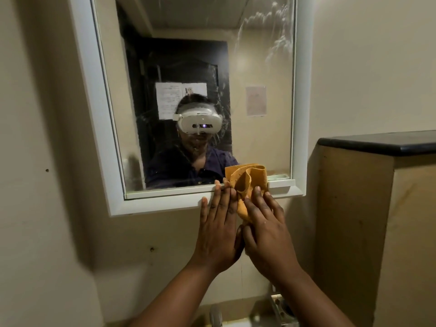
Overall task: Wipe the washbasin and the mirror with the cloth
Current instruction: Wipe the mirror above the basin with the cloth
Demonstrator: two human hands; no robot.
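A white-framed mirror (195, 90) hangs on a beige wall (42, 138); its glass is streaked with smears, thickest at the upper right. It reflects a person in a white headset and dark shirt, a dark door with papers stuck on it, and another paper on the far wall. To the right a tan partition (354, 220) with a dark top ledge (382, 142) juts out close beside the mirror's right edge, crowding that corner. At the bottom edge of the view a metal tap (215, 315) and a sliver of the washbasin (271, 312) show, mostly hidden by the forearms.

The orange cloth (246, 182) is bunched against the mirror's lower frame, its long axis upright, upper end over the glass. The left hand (218, 228) lies flat, fingers straight, touching the cloth's left side. The right hand (266, 228) presses the cloth with straight fingers.
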